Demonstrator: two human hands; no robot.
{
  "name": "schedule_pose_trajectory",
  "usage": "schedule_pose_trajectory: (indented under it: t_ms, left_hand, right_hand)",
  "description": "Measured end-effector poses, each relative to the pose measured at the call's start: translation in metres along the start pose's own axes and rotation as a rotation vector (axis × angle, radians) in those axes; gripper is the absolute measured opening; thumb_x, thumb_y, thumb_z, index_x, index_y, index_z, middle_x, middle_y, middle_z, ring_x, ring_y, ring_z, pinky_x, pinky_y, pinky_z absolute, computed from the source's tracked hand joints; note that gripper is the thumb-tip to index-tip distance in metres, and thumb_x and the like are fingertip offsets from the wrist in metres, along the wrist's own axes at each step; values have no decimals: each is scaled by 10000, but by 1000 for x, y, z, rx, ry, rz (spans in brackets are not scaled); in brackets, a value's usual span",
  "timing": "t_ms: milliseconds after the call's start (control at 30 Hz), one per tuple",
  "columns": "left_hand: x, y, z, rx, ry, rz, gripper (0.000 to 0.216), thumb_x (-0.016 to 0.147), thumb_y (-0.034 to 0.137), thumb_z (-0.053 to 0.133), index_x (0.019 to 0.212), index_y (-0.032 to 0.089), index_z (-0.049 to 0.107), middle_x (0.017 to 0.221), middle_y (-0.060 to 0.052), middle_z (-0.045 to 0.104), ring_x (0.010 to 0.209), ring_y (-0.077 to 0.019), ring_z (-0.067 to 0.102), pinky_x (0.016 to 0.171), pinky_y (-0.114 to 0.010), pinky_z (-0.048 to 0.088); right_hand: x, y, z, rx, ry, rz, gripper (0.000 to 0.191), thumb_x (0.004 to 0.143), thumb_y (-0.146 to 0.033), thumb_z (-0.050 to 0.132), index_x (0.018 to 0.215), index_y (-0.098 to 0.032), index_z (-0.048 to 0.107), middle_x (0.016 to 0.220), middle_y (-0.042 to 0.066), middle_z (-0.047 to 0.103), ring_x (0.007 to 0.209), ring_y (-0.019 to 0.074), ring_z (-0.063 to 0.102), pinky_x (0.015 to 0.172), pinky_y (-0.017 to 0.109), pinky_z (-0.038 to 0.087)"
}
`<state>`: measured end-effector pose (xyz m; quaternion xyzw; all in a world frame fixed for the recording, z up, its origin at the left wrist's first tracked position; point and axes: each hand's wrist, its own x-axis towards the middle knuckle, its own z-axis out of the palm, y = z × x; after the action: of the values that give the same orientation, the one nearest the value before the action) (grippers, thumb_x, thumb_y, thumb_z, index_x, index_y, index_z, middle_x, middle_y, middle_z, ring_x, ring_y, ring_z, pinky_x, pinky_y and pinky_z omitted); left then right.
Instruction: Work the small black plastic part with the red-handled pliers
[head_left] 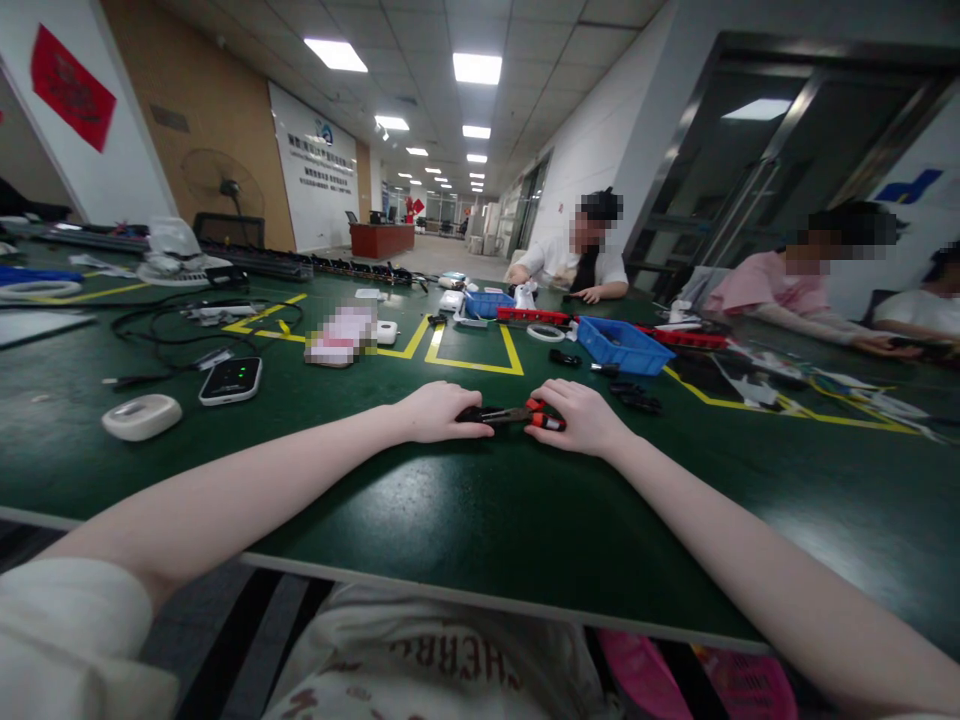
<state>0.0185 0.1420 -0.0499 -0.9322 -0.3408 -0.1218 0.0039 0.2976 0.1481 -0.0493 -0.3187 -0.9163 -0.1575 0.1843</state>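
My right hand (583, 415) is closed round the red and black handles of a pair of pliers (546, 421). Their metal jaws point left and meet a small black part (484, 414) pinched between the thumb and fingers of my left hand (442, 411). What exactly this black part is cannot be made out, since my fingers cover some of it. Both hands are low over the green table (450, 510), close together in front of me. Whether the jaws grip the part or only touch it is unclear.
Ahead stand a blue bin (626, 345) and a smaller blue tray (489, 304). Black connectors (636, 396) lie right of my right hand. On the left are a phone (341, 335), a device with green lights (231, 381), a white case (142, 416) and cables. Co-workers (577, 260) sit across.
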Motion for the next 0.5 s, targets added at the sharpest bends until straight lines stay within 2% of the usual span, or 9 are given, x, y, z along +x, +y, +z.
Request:
schedule_pose_trajectory:
  t_ms: [500]
  left_hand:
    - [-1,-1,-1,2,-9,40,485,965,600,384,907,171,603,843,-65,662,786,-224,628,657,-286,397]
  right_hand:
    - [-2,-1,-1,111,4,50,322,858,-488,584,979,-190,602,934,88,660,810,218,616,696,320,451]
